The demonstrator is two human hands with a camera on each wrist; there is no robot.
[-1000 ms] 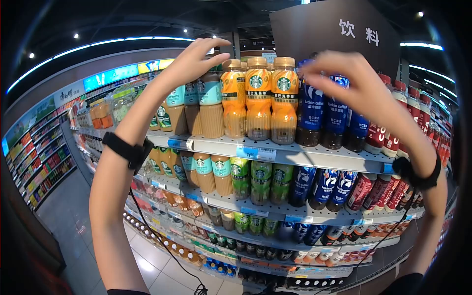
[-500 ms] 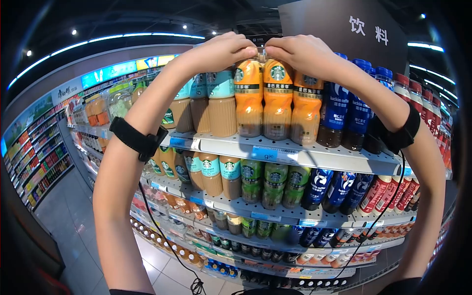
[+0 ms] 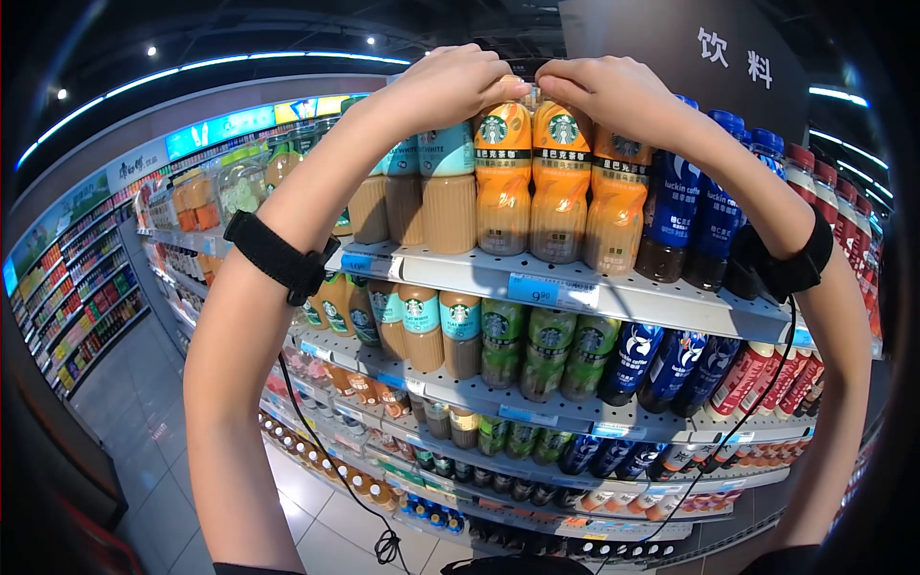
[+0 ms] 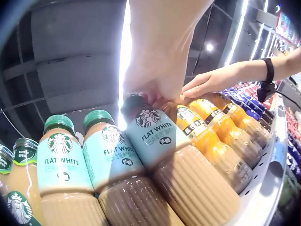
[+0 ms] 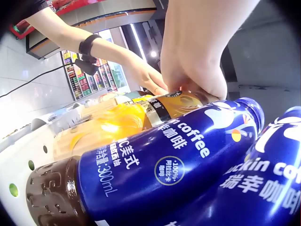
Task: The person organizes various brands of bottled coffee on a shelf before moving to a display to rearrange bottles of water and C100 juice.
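Three orange Starbucks bottles (image 3: 559,182) stand side by side on the top shelf. My left hand (image 3: 455,86) curls over the top of the leftmost one, thumb at its cap. Opposite it, my right hand (image 3: 618,91) bends over the tops of the other two, its thumb by the middle cap. The hands nearly meet; the far fingertips are hidden behind the caps. In the left wrist view, a flat white bottle (image 4: 157,129) stands right under the left wrist. A blue luckin coffee bottle (image 5: 155,155) lies close beneath the right wrist in the right wrist view.
The shelf edge (image 3: 450,268) carries blue price tags. Lower shelves hold green Starbucks bottles (image 3: 541,355) and more blue bottles. Red-capped bottles (image 3: 829,182) line the right side. A dark sign (image 3: 671,57) hangs behind, and thin cables hang from the wrist bands.
Both hands have come inward from apart, onto the tops of the orange bottles. Over the last half second they have stayed there while the head view shifted slightly.
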